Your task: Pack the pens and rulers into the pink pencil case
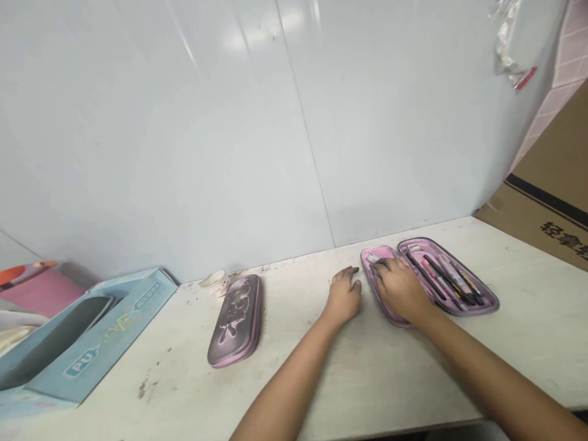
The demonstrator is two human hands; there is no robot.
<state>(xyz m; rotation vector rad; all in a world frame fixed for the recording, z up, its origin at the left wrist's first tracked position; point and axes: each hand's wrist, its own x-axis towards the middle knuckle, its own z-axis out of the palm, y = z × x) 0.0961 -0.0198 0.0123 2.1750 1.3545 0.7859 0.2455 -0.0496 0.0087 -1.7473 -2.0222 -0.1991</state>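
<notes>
While a white panelled wall [160, 135] is standing behind them, a person's bare arms [285, 392] are stretching across a scuffed tabletop [528, 349]. A cardboard carton [546, 226] is sitting at the far right, and a pale blue box [87, 349] is lying at the left end. Near the back edge, right of centre, an open pink pencil case [482, 294] is lying flat, with pens [448, 278] in one half; a closed pencil case [234, 321] is resting further left. The right hand [399, 288] is working over the open case's other half, its fingers [383, 267] curled down, though whether they are grasping anything I cannot tell. The left hand [342, 294] is resting just beside it, its fingers [351, 275] loose and empty. A crumpled paper cup [214, 283] is lying by the wall.
</notes>
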